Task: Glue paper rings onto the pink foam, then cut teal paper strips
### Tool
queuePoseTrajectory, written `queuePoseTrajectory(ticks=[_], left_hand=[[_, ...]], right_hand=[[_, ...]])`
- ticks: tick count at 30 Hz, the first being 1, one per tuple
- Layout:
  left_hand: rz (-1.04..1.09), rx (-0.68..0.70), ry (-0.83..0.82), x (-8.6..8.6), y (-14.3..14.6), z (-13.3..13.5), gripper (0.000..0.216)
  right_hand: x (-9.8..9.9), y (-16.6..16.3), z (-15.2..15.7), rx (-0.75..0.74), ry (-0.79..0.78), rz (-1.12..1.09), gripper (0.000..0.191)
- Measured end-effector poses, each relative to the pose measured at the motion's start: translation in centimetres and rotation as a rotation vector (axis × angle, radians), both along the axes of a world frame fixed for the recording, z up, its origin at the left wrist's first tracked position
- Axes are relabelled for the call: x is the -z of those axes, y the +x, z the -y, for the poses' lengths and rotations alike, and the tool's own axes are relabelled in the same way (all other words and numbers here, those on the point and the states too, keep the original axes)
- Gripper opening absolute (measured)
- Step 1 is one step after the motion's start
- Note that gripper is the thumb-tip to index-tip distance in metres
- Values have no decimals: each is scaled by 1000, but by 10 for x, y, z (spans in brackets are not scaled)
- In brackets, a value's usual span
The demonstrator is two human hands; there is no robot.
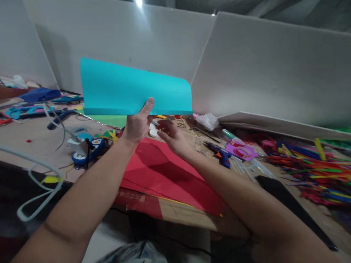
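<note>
My left hand (138,122) grips a turquoise sheet (131,87) by its lower edge, thumb on the near face. The sheet is raised above the table and curves, with a narrow folded strip along its bottom. My right hand (172,137) hangs just right of the left one, below the sheet, fingers apart and partly in shadow; nothing shows in it. Under both forearms lie red sheets (164,168), stacked slightly askew. Small white discs (153,132) lie between the hands. A green sheet (109,120) is partly hidden behind the turquoise one.
On the right are a blue glue gun (225,159), a tape roll (244,150) on purple paper, a heap of coloured pipe cleaners (323,171) and a long black object (296,212). At left, a white cable (41,182) loops near a blue-and-white device (89,151). Pale panels (274,80) stand behind.
</note>
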State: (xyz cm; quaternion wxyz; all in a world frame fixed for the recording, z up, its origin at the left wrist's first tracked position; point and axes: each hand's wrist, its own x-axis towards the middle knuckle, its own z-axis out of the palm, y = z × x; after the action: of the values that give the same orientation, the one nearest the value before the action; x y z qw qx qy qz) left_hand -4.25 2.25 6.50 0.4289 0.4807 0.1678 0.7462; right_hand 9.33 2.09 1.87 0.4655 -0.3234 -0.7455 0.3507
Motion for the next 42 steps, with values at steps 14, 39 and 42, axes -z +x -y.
queuePoseTrajectory(ticks=[14, 39, 42], left_hand=[[149, 244, -248, 10, 44, 26, 35], [68, 393, -357, 29, 58, 33, 6], [25, 436, -380, 30, 63, 38, 10]], right_hand=[[-10, 79, 56, 222, -284, -577, 26], [-7, 80, 60, 22, -463, -617, 42], [-4, 76, 62, 67, -433, -473, 38]])
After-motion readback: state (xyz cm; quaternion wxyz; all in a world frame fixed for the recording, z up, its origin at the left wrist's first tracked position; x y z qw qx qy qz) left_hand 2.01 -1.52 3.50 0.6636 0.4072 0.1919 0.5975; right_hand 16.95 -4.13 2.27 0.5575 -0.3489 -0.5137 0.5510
